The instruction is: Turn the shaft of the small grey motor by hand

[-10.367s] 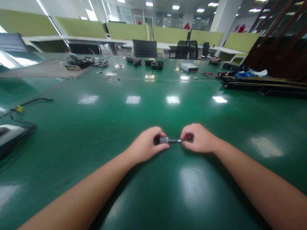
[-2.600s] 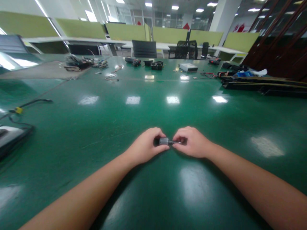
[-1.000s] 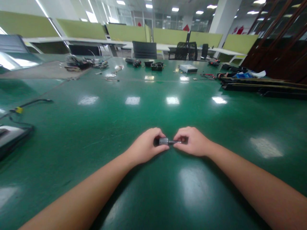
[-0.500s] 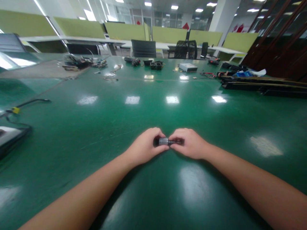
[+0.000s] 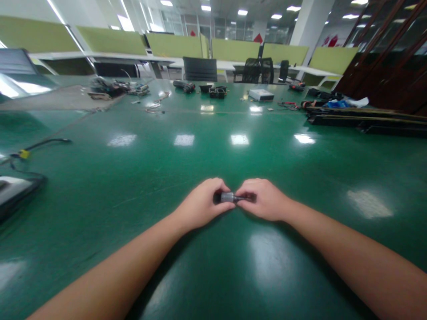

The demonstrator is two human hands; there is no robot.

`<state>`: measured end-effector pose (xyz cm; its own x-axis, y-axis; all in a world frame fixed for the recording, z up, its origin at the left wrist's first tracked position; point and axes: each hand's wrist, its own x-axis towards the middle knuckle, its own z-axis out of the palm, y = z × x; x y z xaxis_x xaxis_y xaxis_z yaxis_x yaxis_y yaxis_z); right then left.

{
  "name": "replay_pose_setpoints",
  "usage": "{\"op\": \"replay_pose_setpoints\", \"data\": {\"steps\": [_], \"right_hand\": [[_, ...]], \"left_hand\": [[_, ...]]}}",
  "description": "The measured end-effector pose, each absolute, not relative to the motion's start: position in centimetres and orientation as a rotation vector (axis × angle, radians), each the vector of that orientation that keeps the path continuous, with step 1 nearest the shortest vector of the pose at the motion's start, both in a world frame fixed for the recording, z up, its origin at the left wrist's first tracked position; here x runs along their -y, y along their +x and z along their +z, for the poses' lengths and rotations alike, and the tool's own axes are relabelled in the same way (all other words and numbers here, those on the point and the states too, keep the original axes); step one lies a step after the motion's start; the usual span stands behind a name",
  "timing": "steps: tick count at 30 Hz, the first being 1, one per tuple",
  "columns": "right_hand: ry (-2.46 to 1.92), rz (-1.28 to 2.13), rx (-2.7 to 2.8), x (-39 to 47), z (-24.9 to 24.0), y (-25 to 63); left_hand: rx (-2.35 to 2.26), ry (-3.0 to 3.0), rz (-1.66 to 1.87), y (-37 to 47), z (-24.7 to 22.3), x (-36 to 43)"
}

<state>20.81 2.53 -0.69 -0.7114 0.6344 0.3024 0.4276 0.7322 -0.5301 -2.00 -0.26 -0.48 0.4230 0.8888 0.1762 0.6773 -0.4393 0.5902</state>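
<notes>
Both my hands rest on the green table (image 5: pixel 213 266) and meet over one small metal part. My left hand (image 5: pixel 202 204) pinches a short silver cylinder (image 5: pixel 227 197). A thin dark shaft (image 5: pixel 239 198) sticks out of the cylinder to the right, and my right hand (image 5: pixel 263 200) grips it with fingers closed. The two hands almost touch, so only a short piece of the shaft shows. The far ends of the part are hidden inside my fists.
A flat dark device with cables (image 5: pixel 15 189) lies at the left edge. Across the far side sit loose tools and wires (image 5: pixel 115 87), small black parts (image 5: pixel 216 92), a white box (image 5: pixel 262 94) and long black bars (image 5: pixel 367 120). Office chairs and green partitions stand behind.
My right hand has moved left along the shaft toward my left hand, so less of the shaft shows than ten seconds ago. Over the last second the hands hardly shift.
</notes>
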Motion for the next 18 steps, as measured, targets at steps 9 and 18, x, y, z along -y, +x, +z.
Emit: {"op": "replay_pose_setpoints", "data": {"steps": [9,18], "right_hand": [[-0.789,0.590,2.474,-2.61,-0.69,20.97],[-0.783,0.567,2.472,-2.58,-0.74,21.07]], "left_hand": [[-1.333,2.243,0.665,-1.90,-0.24,0.45],[-1.333,2.248,0.658,-2.02,-0.31,0.48]]}}
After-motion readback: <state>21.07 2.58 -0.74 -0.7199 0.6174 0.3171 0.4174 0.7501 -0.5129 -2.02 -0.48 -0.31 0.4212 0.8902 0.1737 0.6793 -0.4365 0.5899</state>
